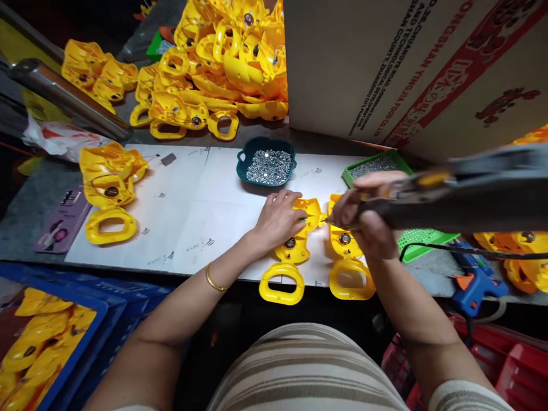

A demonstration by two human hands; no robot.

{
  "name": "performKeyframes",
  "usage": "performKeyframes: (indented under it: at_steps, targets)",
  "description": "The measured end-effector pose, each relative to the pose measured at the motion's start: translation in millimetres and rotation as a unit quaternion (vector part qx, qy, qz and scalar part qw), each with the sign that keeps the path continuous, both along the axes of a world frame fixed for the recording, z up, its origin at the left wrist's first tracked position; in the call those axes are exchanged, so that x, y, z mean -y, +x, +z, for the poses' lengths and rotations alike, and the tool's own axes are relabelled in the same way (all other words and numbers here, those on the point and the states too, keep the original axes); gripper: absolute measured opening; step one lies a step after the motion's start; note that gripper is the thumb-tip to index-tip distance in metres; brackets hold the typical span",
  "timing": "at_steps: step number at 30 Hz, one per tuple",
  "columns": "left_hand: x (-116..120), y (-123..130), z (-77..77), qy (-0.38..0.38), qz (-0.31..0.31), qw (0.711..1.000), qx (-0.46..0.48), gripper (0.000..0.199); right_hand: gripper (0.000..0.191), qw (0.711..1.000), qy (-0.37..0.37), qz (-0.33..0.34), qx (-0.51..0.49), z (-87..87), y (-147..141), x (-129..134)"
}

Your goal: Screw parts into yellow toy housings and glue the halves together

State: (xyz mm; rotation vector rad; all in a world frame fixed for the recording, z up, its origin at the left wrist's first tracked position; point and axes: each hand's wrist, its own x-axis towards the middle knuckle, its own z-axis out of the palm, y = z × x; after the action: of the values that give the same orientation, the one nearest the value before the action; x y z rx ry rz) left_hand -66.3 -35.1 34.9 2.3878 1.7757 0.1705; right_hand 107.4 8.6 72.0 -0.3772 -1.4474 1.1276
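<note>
My left hand (278,220) rests on a yellow plastic part (292,245) at the front of the white board, its fingers curled over the part's upper edge. In my right hand (372,214) is a dark electric screwdriver (462,197), blurred, lying level with its tip pointing left at the gap between two yellow parts. The second yellow part (345,242) lies partly beneath my right hand. Both parts have ring-shaped handles that reach past the board's front edge.
A teal bowl of screws (266,162) and a green tray (377,164) stand behind. Yellow parts (231,57) are heaped beside a large carton (385,68). Another yellow part (110,177) lies left, near a purple box (62,222). A blue glue gun (475,288) lies right.
</note>
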Motion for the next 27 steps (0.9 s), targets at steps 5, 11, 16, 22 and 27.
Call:
performKeyframes:
  at_steps: [5, 11, 16, 22, 27]
  targets:
    - [2, -19, 3.1, 0.016, -0.041, 0.999, 0.025, 0.021, 0.018, 0.994, 0.03, -0.071, -0.077, 26.6, 54, 9]
    - [2, 12, 15.0, 0.103, -0.071, 0.988, 0.095, 0.024, 0.021, 0.984, -0.028, -0.152, -0.086, 5.1, 86, 14]
    - [-5, 75, 15.7, 0.021, -0.086, 0.994, 0.069, 0.058, 0.021, 0.98, -0.008, -0.186, -0.07, -2.9, 87, 17]
    - [-15, 91, 7.4, -0.047, -0.06, 0.995, 0.061, 0.034, 0.024, 0.982, 0.006, -0.182, -0.05, -4.3, 99, 18]
    - [-16, 81, 9.7, -0.06, -0.016, 0.99, 0.128, 0.05, 0.024, 0.981, -0.009, -0.183, -0.064, -4.4, 104, 19]
